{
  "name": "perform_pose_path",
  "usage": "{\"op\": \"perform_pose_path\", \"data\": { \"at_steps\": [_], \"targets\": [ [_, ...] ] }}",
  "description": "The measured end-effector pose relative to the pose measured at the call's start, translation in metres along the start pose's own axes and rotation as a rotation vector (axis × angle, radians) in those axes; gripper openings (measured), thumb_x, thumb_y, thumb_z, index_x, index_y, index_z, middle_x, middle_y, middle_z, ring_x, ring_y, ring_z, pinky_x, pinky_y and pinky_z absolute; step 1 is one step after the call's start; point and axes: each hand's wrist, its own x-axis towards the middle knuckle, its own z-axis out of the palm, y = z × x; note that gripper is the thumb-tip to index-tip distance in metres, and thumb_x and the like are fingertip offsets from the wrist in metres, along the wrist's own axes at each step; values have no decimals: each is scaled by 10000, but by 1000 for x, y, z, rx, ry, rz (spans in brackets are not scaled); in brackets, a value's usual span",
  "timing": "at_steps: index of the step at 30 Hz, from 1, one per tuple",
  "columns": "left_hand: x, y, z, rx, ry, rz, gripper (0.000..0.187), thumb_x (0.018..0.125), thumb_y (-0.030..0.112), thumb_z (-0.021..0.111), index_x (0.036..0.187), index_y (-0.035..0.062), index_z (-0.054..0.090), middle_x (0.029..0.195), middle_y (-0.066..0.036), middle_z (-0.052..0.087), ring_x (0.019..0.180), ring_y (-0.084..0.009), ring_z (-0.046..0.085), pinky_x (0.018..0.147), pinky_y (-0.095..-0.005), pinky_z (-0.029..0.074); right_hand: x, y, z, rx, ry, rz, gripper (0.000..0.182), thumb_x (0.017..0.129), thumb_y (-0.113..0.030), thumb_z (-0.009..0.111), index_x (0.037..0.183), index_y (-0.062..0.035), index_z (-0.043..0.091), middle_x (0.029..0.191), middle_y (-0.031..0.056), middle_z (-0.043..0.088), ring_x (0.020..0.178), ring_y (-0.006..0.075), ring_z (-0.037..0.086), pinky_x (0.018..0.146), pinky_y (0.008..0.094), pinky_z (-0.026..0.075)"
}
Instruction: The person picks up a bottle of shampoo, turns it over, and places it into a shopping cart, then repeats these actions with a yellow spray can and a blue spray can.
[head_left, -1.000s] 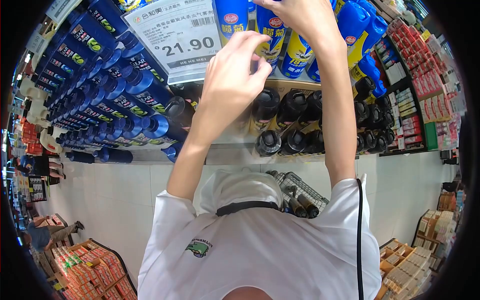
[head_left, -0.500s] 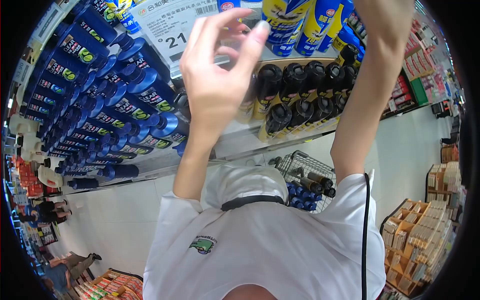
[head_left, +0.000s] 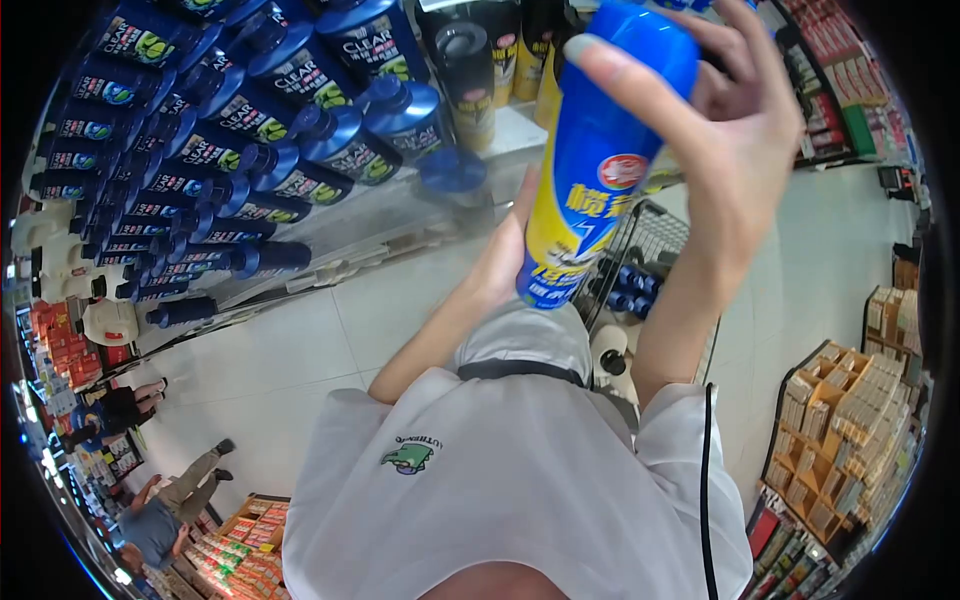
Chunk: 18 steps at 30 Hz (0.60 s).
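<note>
A blue and yellow spray can (head_left: 590,195) with a big blue cap is tilted in front of me, its base toward my waist. My right hand (head_left: 735,120) is closed round the cap end, the thumb lying across the cap. Behind the lower half of the can is my left hand (head_left: 508,245); the can hides its fingers, so I cannot tell what they grip. Beyond the can, black-capped cans (head_left: 465,80) with yellow labels stand on the shelf. Blue pump bottles (head_left: 385,125) are packed to the left of them.
A wire shopping cart (head_left: 655,228) with blue bottles (head_left: 633,288) in it stands beyond my right forearm. The shelf edge (head_left: 350,255) runs along the left. Two people (head_left: 165,515) (head_left: 115,412) are in the aisle at lower left. A wooden display rack (head_left: 825,440) stands at right.
My right hand has come down from the upper shelf with the spray can. My left hand has dropped from near the price sign to behind the can. The view has shifted.
</note>
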Motion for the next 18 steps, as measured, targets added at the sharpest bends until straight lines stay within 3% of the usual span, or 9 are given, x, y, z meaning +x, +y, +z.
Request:
{"op": "perform_pose_path", "data": {
  "at_steps": [1, 4, 5, 6, 8, 10, 11, 14, 18],
  "targets": [
    [-15, -17, -8, -42, 63, -34, 664, 1052, 561, 277, 1257, -10, 548, 1035, -179, 680, 837, -292, 697, 721, -403, 575, -15, 18, 2, -57, -2, 21, 736, 725, -182, 894, 1343, 11, 546, 1047, 179, 670, 939, 218, 691, 807, 330, 586],
    [-55, -37, -28, -79, 112, -116, 674, 1049, 575, 275, 1261, -2, 550, 1036, -168, 685, 830, -287, 700, 724, -405, 579, -57, 91, -8, -274, -14, 16, 523, 853, -249, 801, 1319, -72, 643, 1063, 78, 683, 864, 132, 662, 739, 265, 546],
    [-64, -41, -29, -60, 181, -123, 663, 1045, 581, 292, 1258, 10, 555, 1034, -160, 686, 828, -274, 703, 722, -401, 587, -67, 114, -9, -279, 31, 71, 680, 696, -377, 914, 1244, -49, 681, 1070, 100, 683, 829, 132, 637, 737, 248, 516],
    [-72, -46, -33, -63, 205, -179, 683, 1035, 612, 294, 1271, 28, 558, 1026, -151, 691, 818, -251, 702, 709, -382, 587, -78, 126, -8, -319, 17, 127, 653, 734, -380, 886, 1254, -48, 672, 1110, 110, 669, 878, 146, 643, 781, 278, 530],
    [-83, -54, -42, -70, 256, -283, 722, 1016, 674, 299, 1297, 64, 565, 1011, -134, 700, 797, -206, 701, 683, -342, 587, -95, 150, 3, -19, 1, 174, 627, 846, -365, 804, 1356, -70, 589, 1097, 119, 662, 874, 165, 660, 793, 297, 550],
    [-93, -63, -50, -91, 226, -296, 716, 1026, 659, 278, 1279, 57, 573, 991, -137, 699, 773, -217, 703, 680, -348, 591, -109, 156, 11, 510, -56, 521, 578, 981, -343, 649, 1465, -102, 444, 1094, 154, 662, 894, 211, 689, 798, 336, 580],
    [-99, -66, -52, -90, 217, -295, 717, 1027, 657, 274, 1276, 55, 574, 990, -137, 699, 768, -219, 703, 681, -350, 591, -113, 156, 15, 591, -132, 562, 556, 1069, -410, 422, 1512, -83, 350, 1237, 214, 621, 940, 254, 693, 788, 359, 601],
    [-110, -71, -62, -103, 224, -312, 725, 1032, 652, 255, 1291, 52, 569, 1007, -138, 700, 800, -220, 707, 692, -354, 595, -124, 182, 20, 765, -204, 610, 551, 1076, -428, 382, 1506, -84, 357, 1197, 222, 626, 938, 281, 696, 788, 388, 605],
    [-117, -72, -62, -92, 289, -298, 715, 1036, 645, 257, 1307, 59, 564, 1035, -137, 698, 845, -220, 709, 714, -353, 596, -129, 177, 30, 674, -203, 649, 550, 1077, -421, 380, 1472, -39, 392, 1156, 223, 642, 940, 292, 701, 782, 398, 604]
  ]
}}
